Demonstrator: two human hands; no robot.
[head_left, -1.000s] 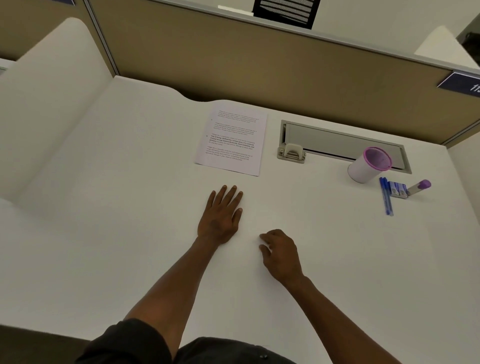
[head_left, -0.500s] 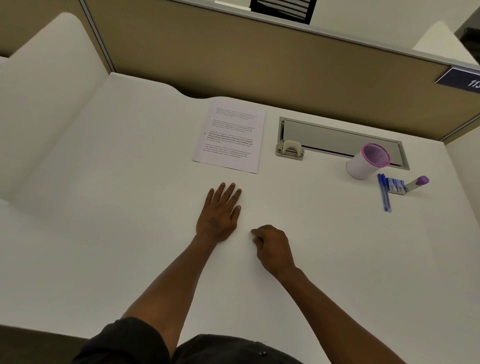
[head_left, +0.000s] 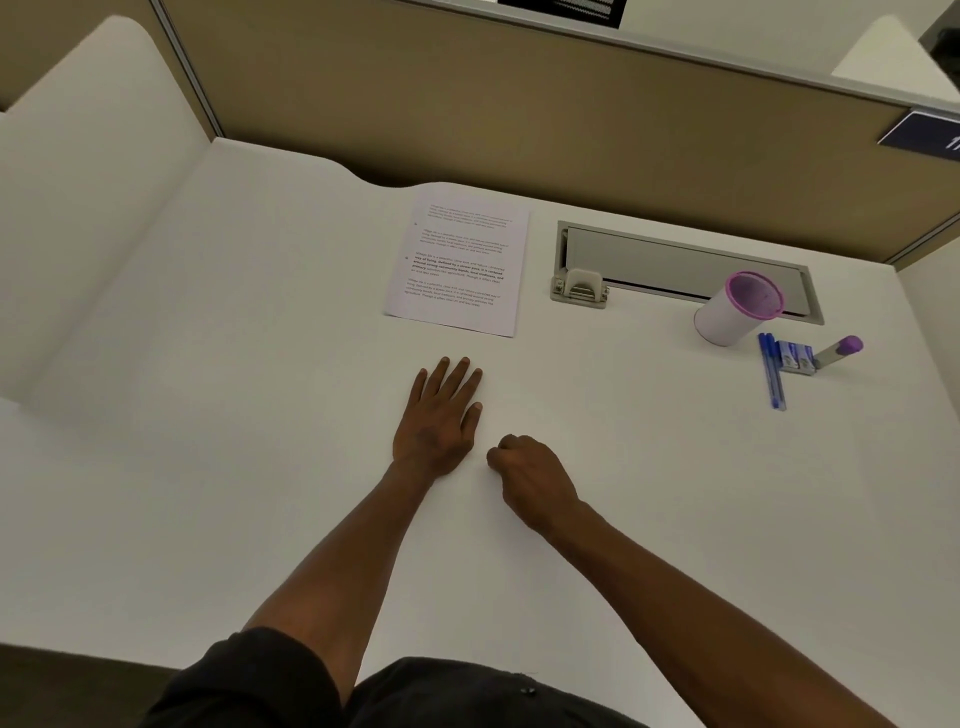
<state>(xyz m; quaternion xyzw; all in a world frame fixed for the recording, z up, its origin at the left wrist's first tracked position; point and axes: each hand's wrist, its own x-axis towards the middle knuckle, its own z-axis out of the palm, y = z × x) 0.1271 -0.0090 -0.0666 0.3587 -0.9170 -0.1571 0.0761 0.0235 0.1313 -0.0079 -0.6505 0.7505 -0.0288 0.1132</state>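
The left hand (head_left: 441, 415) lies flat on the table (head_left: 208, 415), fingers straight and holding nothing. The right hand (head_left: 535, 478) rests just beside it, fingers curled under, with nothing visible in its grasp. The printed sheet (head_left: 460, 265) lies flat near the left fingertips, not touching them.

Sheet (head_left: 457, 265) on desk (head_left: 234, 415), cup (head_left: 727, 319) well right, pens (head_left: 772, 371), likely two, before cup

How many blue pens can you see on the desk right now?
2. One blue pen lies on the desk just right of the pink-rimmed cup; the second blue pen lies alongside it, on its right. More may be hidden inside the cup.
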